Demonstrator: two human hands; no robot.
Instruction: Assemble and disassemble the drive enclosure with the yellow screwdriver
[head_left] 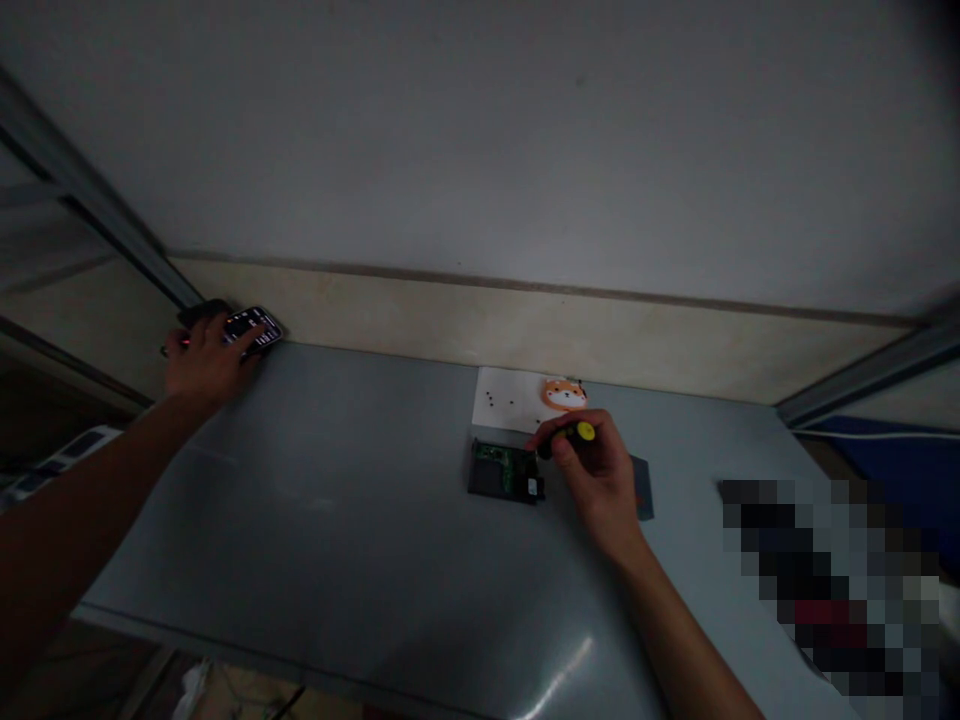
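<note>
My right hand (600,475) is closed around a small screwdriver (568,437) with a dark handle and a yellow end cap. Its tip side points left and down, over the right part of an opened dark device (506,472) with a green circuit board; the tip itself is hard to make out. Far to the left, my left hand (208,362) grips a lit smartphone (255,330), thumb across the screen. Behind the phone is a dark object (204,312), partly covered by my fingers.
Several tiny dark screws (490,398) lie on a white sheet (517,385) behind the device, beside an orange-and-white animal-face item (564,394). A dark flat panel (643,488) is partly behind my right hand. The grey table (360,560) meets a wall at the back; a pixelated area covers the right.
</note>
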